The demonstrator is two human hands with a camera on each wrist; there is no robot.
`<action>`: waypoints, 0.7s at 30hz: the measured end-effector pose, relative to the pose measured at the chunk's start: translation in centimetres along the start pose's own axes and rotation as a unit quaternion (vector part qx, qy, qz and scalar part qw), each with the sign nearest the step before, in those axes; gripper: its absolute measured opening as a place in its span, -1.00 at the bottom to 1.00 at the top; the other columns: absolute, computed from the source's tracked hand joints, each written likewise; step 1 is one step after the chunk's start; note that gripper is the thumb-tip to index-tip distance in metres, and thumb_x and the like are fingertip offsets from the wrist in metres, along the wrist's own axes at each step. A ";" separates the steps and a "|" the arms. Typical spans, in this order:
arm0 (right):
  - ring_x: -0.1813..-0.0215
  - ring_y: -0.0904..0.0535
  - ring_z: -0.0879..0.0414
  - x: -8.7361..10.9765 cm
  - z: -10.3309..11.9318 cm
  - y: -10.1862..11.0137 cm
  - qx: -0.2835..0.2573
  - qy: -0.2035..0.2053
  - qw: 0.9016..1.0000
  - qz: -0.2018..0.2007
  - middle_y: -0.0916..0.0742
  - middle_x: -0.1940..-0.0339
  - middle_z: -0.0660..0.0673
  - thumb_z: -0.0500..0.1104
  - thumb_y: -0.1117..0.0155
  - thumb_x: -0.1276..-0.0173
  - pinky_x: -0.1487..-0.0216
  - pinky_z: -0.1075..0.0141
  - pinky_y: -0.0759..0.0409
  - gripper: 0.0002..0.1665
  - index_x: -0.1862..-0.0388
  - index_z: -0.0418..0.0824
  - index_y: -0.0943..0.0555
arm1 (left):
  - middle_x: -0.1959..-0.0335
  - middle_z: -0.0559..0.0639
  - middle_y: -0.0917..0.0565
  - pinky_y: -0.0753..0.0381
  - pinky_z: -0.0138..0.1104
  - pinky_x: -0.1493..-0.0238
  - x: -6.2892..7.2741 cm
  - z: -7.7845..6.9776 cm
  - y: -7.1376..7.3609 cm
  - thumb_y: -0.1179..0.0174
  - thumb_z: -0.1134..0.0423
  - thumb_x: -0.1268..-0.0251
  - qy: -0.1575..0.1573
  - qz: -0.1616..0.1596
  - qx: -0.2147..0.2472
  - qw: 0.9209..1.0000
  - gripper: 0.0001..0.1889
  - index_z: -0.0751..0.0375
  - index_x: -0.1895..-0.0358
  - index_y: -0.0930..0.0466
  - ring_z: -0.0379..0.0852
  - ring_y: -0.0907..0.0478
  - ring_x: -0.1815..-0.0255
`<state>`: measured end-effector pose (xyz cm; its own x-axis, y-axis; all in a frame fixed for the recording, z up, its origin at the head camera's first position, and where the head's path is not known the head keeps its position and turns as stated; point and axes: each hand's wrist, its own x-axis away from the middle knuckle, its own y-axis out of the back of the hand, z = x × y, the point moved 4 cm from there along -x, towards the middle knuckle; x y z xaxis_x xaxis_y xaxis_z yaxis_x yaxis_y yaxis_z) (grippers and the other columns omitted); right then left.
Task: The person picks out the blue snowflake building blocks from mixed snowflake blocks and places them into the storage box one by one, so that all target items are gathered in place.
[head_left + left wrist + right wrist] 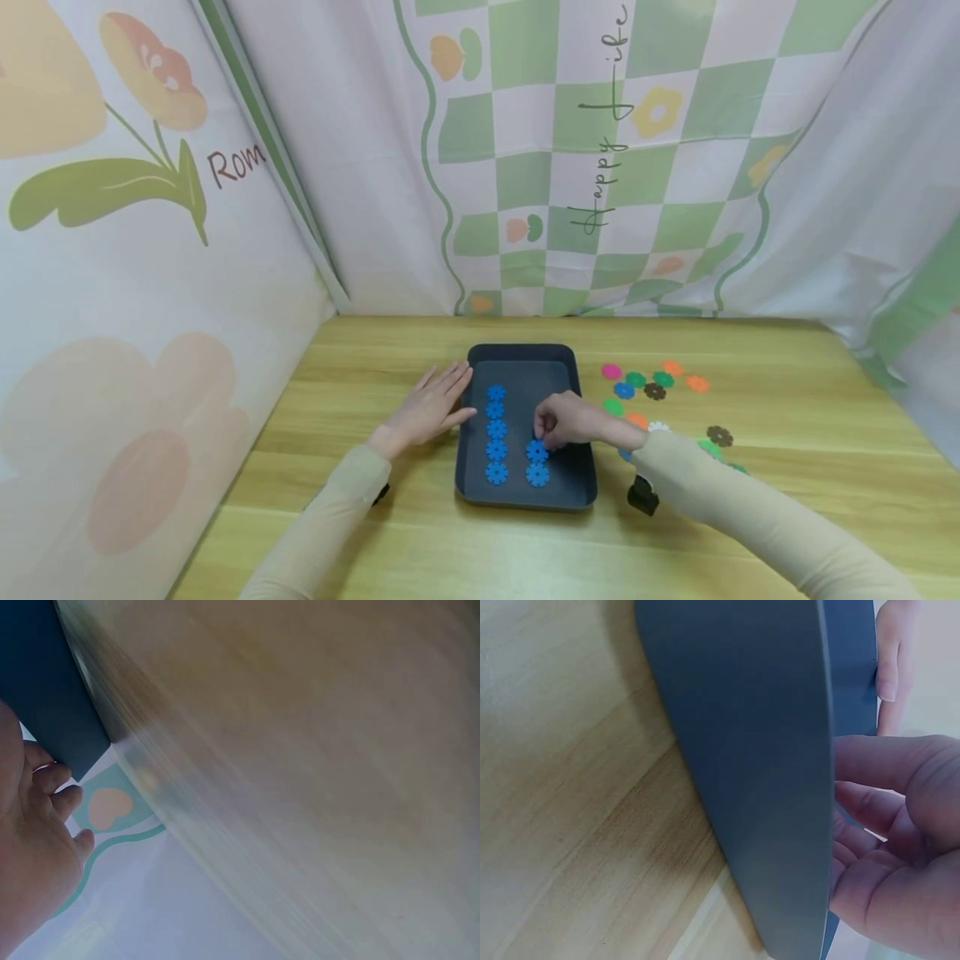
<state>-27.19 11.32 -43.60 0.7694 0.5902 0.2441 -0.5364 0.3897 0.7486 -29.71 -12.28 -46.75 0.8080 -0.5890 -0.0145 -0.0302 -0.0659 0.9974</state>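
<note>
A dark grey rectangular tray (pixel 517 497) stands on the table. Inside its left half, several blue notched discs (pixel 497 429) form a column. Two more lie toward the right: a front blue disc (pixel 537 475) and, just behind it, another blue disc (pixel 536 452). My right hand (pixel 570 419) reaches over the tray's right wall and pinches the rear one of these two at its far edge. In the right wrist view the tray wall hides those fingertips. With fingers extended, my left hand (pixel 435 407) rests at the tray's left rim.
Loose notched discs lie scattered on the wooden table (pixel 390 533) right of the tray, among them a pink disc (pixel 611 372), an orange disc (pixel 697 383) and a brown disc (pixel 720 436). My right forearm covers part of them. A patterned curtain (pixel 525 258) hangs behind the table.
</note>
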 end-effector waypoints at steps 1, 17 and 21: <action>0.48 -0.61 0.24 0.0 0.0 0.0 0.002 0.000 1.000 -0.002 -0.72 0.53 -0.03 -0.38 -0.39 -0.21 0.41 0.45 -0.58 -0.92 0.41 -0.26 -0.65 | -0.65 0.03 0.02 0.07 0.02 -0.65 0.0 0.0 0.0 0.22 -0.27 -0.54 0.001 0.001 -0.001 1.000 -0.21 0.15 -0.61 0.07 0.02 0.03 -0.67; 0.31 -0.62 0.19 3.0 -0.4 4.6 -0.015 0.011 0.998 -0.055 -0.74 0.35 -0.07 -0.29 -0.39 -0.22 0.28 0.34 -0.63 -0.91 0.31 -0.25 -0.64 | -0.65 0.04 0.01 0.04 0.03 -0.64 0.0 -0.2 0.1 0.21 -0.26 -0.54 0.001 -0.001 -0.002 1.000 -0.21 0.17 -0.60 0.05 0.02 0.03 -0.66; 0.23 -0.65 0.15 4.5 -2.0 5.8 -0.010 0.002 0.997 -0.077 -0.75 0.30 -0.07 -0.26 -0.39 -0.23 0.23 0.31 -0.64 -0.91 0.31 -0.22 -0.63 | -0.64 0.06 -0.02 0.01 0.04 -0.63 0.1 -0.2 0.3 0.19 -0.25 -0.54 -0.002 -0.007 -0.003 1.000 -0.21 0.19 -0.60 0.03 0.04 0.00 -0.66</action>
<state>-27.52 17.60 -39.42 0.8418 0.5252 0.1245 -0.4185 0.4895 0.7650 -29.52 -12.15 -46.47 0.8056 -0.5917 -0.0295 -0.0142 -0.0690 0.9975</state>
